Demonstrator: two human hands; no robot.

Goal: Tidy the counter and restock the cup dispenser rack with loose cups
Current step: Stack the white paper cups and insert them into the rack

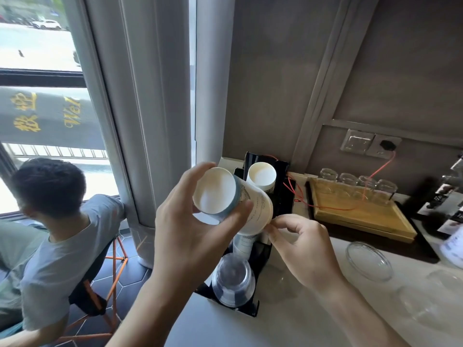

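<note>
Our left hand (190, 221) has its grip wrapped around a stack of paper cups (233, 204), thumb and fingers curled round the base end, so the white bottom faces us and the stack tilts away to the right. Our right hand (300, 244) pinches narrowly at the far rim of that stack, thumb and forefinger closed on its edge. Directly behind and below the held cups stands the black cup dispenser rack (283, 196) on the pale worktop (288, 316); beyond our grip it carries another paper cup (261, 175) with its white bottom showing, and nearer us, under the left wrist, a stack of clear plastic cups (233, 279). To the right of the right hand a clear lid (368, 261) lies on the worktop, and more clear cups (423, 304) sit blurred nearer the edge. Further right, past the rack, a wooden tray (363, 214) holds a row of glasses (355, 186). Left of our grip, well apart, a person in a grey shirt (57, 236) sits by the window.
</note>
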